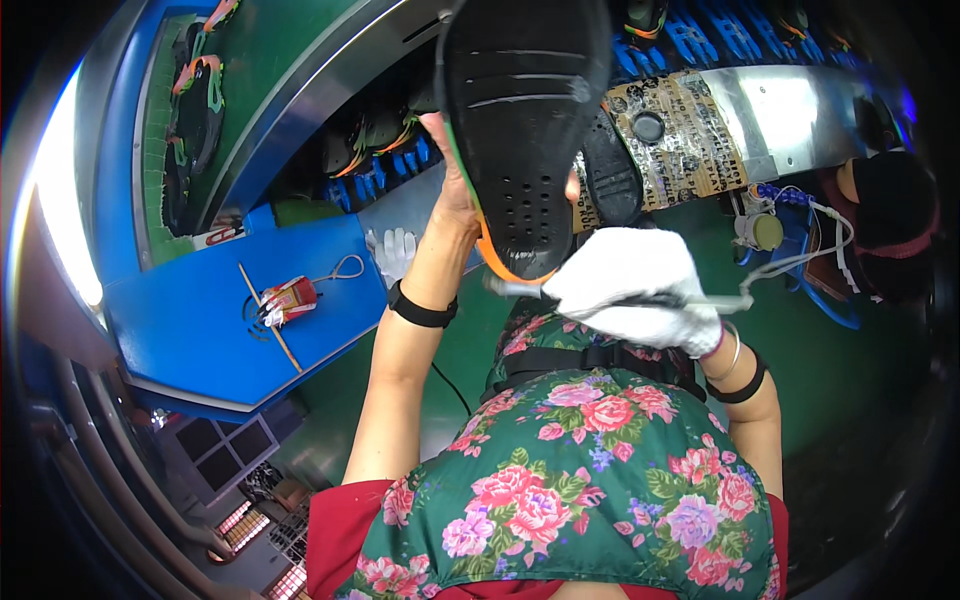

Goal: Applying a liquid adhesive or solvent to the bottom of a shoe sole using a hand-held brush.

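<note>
Raised before me is a black shoe sole [522, 120], heel end toward me, with small holes in the heel and an orange and green edge. My left hand [456, 195], bare, is closed around its side; most of its fingers are hidden behind the sole. At the heel, my right hand [635, 285] wears a white glove and grips a slim pen-like tool [520, 289] with a hose trailing to the right. The tool's tip is beside the orange edge; whether it touches cannot be told. Another black sole [612, 172] lies behind, on the taped bench.
At left, a blue table [190, 330] bears a red box [290, 302], a thin stick and a white glove [397, 252]. Shoes stand on a green conveyor [265, 90] and blue racks [700, 35]. The taped cardboard bench top [690, 130] lies ahead; another person [893, 215] is at right.
</note>
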The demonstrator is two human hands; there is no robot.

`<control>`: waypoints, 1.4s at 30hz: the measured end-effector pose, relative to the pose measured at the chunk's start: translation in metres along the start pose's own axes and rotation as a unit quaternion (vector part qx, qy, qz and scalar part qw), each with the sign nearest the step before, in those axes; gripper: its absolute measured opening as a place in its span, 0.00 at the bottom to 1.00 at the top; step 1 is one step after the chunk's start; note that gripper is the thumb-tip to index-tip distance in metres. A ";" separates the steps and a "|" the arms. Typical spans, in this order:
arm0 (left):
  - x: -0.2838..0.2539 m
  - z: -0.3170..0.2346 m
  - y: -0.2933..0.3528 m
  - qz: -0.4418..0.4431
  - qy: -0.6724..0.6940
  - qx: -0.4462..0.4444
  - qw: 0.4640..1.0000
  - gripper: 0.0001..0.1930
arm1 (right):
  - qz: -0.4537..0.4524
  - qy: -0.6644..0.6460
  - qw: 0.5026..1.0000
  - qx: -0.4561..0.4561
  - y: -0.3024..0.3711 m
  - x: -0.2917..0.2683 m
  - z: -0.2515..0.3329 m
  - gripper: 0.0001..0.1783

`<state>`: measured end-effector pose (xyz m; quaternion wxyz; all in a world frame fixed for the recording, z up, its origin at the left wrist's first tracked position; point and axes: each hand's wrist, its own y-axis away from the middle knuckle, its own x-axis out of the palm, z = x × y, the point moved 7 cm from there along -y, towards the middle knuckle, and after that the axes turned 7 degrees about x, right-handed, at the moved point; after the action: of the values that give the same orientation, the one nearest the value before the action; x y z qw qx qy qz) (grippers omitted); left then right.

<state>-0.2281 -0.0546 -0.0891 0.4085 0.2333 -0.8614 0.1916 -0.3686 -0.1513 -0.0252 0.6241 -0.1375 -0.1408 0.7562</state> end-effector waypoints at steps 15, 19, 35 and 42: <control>-0.018 0.021 0.012 -0.043 0.064 -0.175 0.981 0.61 | 0.044 0.196 0.979 -0.030 0.005 0.012 0.002 0.16; -0.023 0.026 0.014 -0.040 0.041 -0.260 0.964 0.53 | 0.070 0.055 0.996 0.030 0.007 0.015 -0.008 0.17; -0.029 0.065 0.061 -0.087 0.221 -0.069 0.969 0.26 | -0.211 0.135 0.967 0.042 -0.001 -0.053 0.012 0.09; -0.026 0.070 0.090 -0.158 0.036 -0.161 0.974 0.21 | -0.138 0.178 0.974 0.011 0.013 -0.048 0.012 0.16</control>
<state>-0.3069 -0.0111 -0.1637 0.4963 0.2907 -0.8180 -0.0082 -0.3763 -0.2009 -0.0182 0.7390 -0.2421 -0.0365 0.6277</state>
